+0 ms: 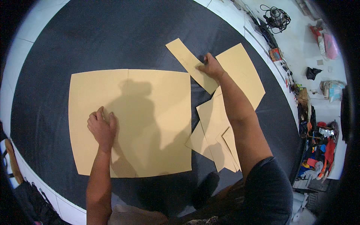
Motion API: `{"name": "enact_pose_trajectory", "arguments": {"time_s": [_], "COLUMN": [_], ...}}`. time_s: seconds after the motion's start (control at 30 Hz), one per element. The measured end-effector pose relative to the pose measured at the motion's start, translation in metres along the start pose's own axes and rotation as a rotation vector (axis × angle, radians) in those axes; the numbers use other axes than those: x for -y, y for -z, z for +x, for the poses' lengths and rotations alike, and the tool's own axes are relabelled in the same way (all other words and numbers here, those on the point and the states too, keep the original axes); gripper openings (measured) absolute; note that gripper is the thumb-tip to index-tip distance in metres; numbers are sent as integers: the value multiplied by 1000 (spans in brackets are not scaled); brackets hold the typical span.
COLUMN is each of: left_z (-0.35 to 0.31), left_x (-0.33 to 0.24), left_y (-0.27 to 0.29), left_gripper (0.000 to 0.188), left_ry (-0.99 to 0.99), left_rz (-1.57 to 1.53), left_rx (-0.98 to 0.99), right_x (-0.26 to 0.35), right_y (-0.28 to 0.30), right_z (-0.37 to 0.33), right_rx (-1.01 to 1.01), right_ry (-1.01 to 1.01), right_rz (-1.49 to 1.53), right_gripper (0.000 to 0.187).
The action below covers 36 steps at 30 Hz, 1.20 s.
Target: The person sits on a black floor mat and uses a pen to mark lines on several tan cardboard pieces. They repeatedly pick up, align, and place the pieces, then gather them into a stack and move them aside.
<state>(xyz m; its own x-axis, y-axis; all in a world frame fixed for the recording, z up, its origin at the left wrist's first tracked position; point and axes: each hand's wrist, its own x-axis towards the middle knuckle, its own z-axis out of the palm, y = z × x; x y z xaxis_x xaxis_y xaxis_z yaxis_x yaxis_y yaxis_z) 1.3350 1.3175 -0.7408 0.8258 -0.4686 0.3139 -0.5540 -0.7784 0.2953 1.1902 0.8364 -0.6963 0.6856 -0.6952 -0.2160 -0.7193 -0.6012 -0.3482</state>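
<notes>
A large tan cardboard sheet (pixel 165 112) with a vertical crease lies flat before me on a dark round-looking surface. My left hand (pixel 102 126) rests on the left half of this sheet, thumb apart from the bent fingers, holding nothing. To the upper right, my right hand (pixel 212 69) grips a narrow cardboard strip (pixel 185 56) by its right edge, one fingertip lying on its face. Under and beside my right forearm are a wider cardboard piece (pixel 242 71) and several overlapping cut pieces (pixel 212 127). My forearm hides part of these pieces.
The dark surface (pixel 112 37) surrounds the sheet. Beyond its right edge, a pale floor holds a coiled black cable (pixel 276 18), a black plastic bag (pixel 312 73) and a jumbled heap of coloured items (pixel 318 150). A dark cloth-like bundle (pixel 28 198) lies at lower left.
</notes>
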Motion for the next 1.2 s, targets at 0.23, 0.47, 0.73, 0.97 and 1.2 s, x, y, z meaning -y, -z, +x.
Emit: {"name": "enact_pose_trajectory", "arguments": {"time_s": [0.23, 0.47, 0.73, 0.97, 1.2], "left_z": [2, -2, 2, -39, -191], "left_x": [-6, -4, -9, -127, -230], "left_y": [4, 1, 19, 97, 62], "left_gripper": [43, 43, 40, 26, 64], "left_ry": [30, 64, 14, -233, -441], "left_rz": [21, 9, -161, -385, -170], "left_rx": [55, 92, 189, 1026, 1524], "right_x": [42, 54, -153, -294, -299], "right_y": [34, -38, 3, 59, 55], "right_z": [-74, -223, -322, -357, -320], "right_rx": [-130, 391, -99, -130, -170], "right_ry": [455, 188, -44, -457, -495], "right_rz": [439, 1188, 209, 44, 42], "right_gripper": [22, 22, 62, 70, 86]}}
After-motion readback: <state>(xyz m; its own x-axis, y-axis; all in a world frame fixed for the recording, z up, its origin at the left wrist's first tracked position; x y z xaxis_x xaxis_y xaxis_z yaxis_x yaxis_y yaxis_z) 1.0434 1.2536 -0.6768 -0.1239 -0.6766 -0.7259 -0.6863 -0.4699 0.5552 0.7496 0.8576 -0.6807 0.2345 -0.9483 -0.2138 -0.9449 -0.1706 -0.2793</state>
